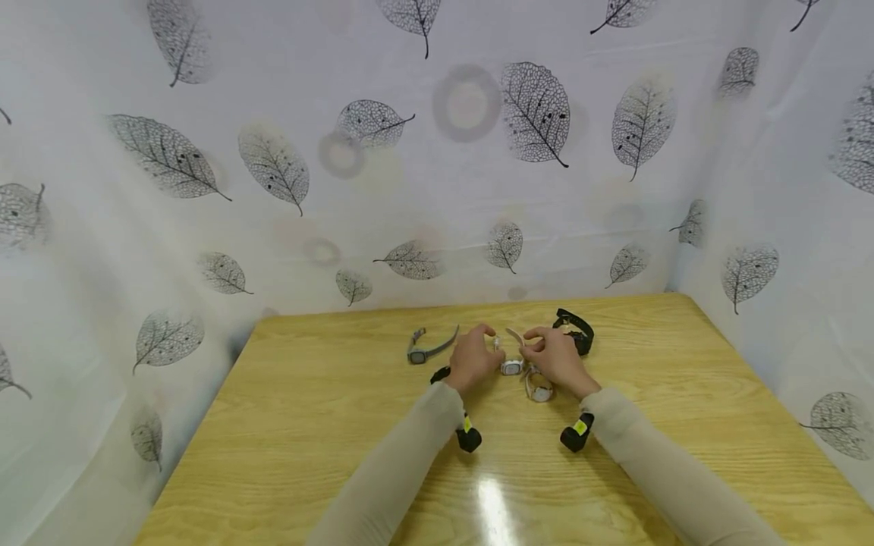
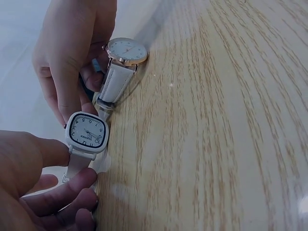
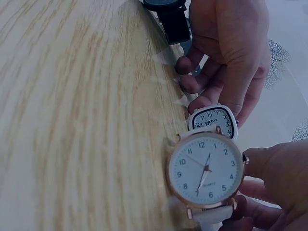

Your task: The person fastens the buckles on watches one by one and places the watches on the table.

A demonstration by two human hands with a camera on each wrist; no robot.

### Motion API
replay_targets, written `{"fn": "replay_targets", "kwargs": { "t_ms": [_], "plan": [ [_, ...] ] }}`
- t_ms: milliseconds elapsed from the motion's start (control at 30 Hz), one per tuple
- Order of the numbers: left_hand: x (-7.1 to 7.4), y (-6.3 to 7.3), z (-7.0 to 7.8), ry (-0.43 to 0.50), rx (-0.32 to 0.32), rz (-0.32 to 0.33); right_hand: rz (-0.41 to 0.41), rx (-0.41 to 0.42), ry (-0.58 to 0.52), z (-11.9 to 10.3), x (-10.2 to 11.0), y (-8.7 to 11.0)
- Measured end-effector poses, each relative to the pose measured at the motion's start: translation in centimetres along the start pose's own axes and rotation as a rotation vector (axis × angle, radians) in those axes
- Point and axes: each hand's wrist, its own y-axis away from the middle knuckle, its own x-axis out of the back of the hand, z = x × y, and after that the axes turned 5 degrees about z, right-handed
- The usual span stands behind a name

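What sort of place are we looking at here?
Probably a makeshift indoor filming or work booth: a wood-grain table with leaf-print sheeting behind it and on both sides, and several watches on top.

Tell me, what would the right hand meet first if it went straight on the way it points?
Probably the left hand, which faces the right hand across the white square watch that both seem to hold; depth is hard to judge.

Wooden table (image 1: pixel 328 425) — grey watch (image 1: pixel 418 356), white watches (image 1: pixel 512 368), black watch (image 1: pixel 583 344)
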Motion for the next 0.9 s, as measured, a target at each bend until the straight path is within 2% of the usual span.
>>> {"fn": "replay_targets", "kwargs": {
  "t_ms": [333,533,733,900],
  "plan": [
    [0.06,0.11,0.10,0.076,-0.032,-0.009,-0.005,-0.028,0.005,-0.26,-0.01,0.02],
    [0.10,0.11,0.03,0.138,-0.088,-0.020,0.008,-0.014,-0.006,-0.56,-0.02,0.14],
    [-0.04,0.12,-0.35,0.207,-0.128,-0.013,0.021,0.009,-0.053,-0.55,0.10,0.30],
    [0.07,0.10,-0.42,0.273,-0.189,-0.003,0.026,0.032,-0.106,-0.82,0.41,0.41]
  ]
}}
